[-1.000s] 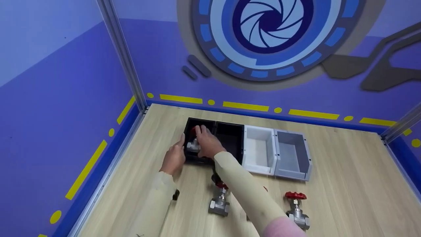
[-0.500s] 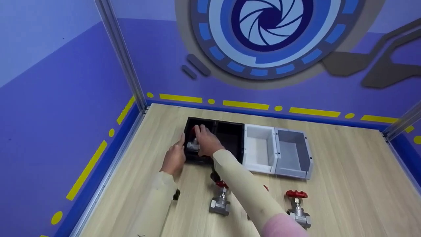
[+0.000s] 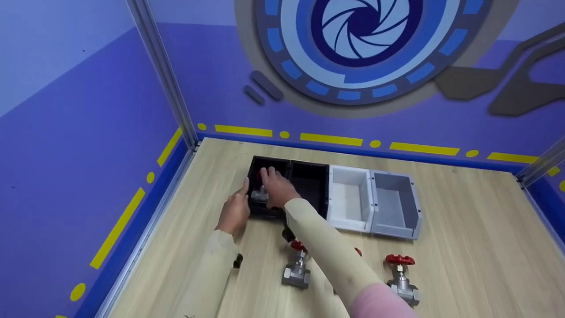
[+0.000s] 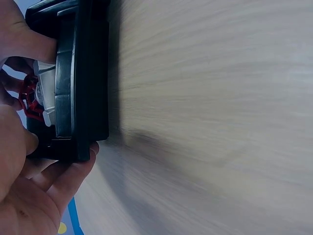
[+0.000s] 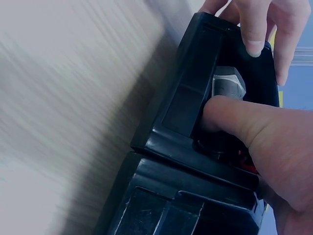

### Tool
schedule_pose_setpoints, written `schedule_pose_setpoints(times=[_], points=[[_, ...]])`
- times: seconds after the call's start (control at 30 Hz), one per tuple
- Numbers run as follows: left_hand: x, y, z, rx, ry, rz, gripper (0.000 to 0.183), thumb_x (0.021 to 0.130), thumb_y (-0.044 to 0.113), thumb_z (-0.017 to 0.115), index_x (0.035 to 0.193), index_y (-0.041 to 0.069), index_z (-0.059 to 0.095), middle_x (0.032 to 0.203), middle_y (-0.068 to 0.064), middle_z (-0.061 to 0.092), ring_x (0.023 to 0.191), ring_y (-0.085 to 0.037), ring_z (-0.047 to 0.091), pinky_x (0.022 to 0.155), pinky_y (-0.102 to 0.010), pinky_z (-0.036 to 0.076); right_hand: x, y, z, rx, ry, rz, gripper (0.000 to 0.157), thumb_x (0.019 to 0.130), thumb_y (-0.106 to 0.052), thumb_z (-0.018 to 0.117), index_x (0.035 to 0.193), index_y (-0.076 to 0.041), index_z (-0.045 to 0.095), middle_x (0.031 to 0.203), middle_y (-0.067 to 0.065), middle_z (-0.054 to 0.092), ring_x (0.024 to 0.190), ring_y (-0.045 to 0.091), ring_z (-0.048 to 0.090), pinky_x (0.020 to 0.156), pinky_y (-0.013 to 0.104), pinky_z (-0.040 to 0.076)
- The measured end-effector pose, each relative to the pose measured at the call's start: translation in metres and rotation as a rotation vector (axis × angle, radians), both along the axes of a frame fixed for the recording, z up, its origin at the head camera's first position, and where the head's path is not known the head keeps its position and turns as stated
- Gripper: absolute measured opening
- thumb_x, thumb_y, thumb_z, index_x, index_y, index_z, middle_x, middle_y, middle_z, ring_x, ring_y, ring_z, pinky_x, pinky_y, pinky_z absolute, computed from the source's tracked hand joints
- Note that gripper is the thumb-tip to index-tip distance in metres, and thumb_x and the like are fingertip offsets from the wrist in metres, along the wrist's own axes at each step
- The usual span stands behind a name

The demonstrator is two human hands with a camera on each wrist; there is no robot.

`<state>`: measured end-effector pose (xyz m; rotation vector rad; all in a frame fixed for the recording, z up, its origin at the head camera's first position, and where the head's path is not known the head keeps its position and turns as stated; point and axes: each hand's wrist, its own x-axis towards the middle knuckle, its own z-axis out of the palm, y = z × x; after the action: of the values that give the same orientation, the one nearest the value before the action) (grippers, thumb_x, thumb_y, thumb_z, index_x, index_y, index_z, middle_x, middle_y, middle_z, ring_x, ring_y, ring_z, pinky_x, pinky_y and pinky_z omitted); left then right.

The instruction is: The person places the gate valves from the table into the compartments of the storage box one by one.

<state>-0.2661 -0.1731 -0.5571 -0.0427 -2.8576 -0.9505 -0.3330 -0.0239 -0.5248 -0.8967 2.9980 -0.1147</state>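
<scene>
In the head view, my left hand (image 3: 235, 210) holds the side wall of the leftmost black bin (image 3: 267, 215). The right wrist view shows the left thumb over the rim inside, with other fingers outside. Down in this bin, my right hand (image 3: 279, 190) grips a steel gate valve (image 3: 259, 196), its thumb across the metal body (image 5: 227, 84). The valve's red handwheel (image 4: 30, 100) appears in the left wrist view beside the right fingers. Much of the valve is hidden by the hand and the bin's front wall (image 4: 90, 78).
Joined to the right run a second black bin (image 3: 309, 181), a white bin (image 3: 348, 196) and a grey bin (image 3: 395, 205). Two more gate valves, one left (image 3: 296, 274) and one right (image 3: 404, 287), stand on the wooden table. Another red handwheel (image 3: 358, 251) peeks out behind the right sleeve.
</scene>
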Motion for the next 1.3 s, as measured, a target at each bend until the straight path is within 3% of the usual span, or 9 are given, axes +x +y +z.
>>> schedule_pose_setpoints(times=[0.43, 0.8, 1.1, 1.3], points=[[0.0, -0.001, -0.003, -0.024, 0.087, -0.035, 0.057, 0.097, 0.002, 0.048, 0.151, 0.008, 0.033, 0.132, -0.018, 0.06, 0.102, -0.038, 0.065, 0.085, -0.05, 0.052, -0.001, -0.004, 0.001, 0.03, -0.016, -0.004, 0.099, 0.063, -0.022, 0.091, 0.141, -0.001, 0.034, 0.132, 0.021, 0.049, 0.11, 0.03, 0.06, 0.09, 0.035, 0.055], [0.001, 0.0, -0.002, -0.022, 0.064, -0.016, 0.057, 0.097, 0.002, 0.047, 0.152, 0.011, 0.032, 0.133, -0.017, 0.059, 0.103, -0.036, 0.065, 0.086, -0.049, 0.052, -0.002, -0.006, -0.002, 0.026, -0.043, -0.011, 0.1, 0.066, -0.02, 0.089, 0.144, 0.001, 0.03, 0.133, 0.022, 0.046, 0.11, 0.032, 0.059, 0.087, 0.034, 0.056], [0.0, 0.0, -0.003, -0.02, 0.048, -0.007, 0.057, 0.098, 0.003, 0.047, 0.152, 0.012, 0.031, 0.136, -0.015, 0.058, 0.11, -0.034, 0.063, 0.09, -0.047, 0.051, -0.002, -0.012, -0.009, 0.078, 0.003, -0.051, 0.094, 0.068, -0.018, 0.085, 0.142, 0.004, 0.031, 0.128, 0.024, 0.049, 0.104, 0.032, 0.062, 0.078, 0.033, 0.058], [-0.001, 0.0, -0.004, -0.023, 0.063, -0.012, 0.057, 0.098, 0.003, 0.048, 0.152, 0.011, 0.031, 0.133, -0.017, 0.06, 0.108, -0.035, 0.064, 0.09, -0.047, 0.051, 0.001, -0.015, -0.013, 0.086, 0.114, -0.09, 0.08, 0.073, -0.018, 0.078, 0.139, 0.004, 0.037, 0.121, 0.022, 0.054, 0.096, 0.03, 0.064, 0.068, 0.032, 0.058]])
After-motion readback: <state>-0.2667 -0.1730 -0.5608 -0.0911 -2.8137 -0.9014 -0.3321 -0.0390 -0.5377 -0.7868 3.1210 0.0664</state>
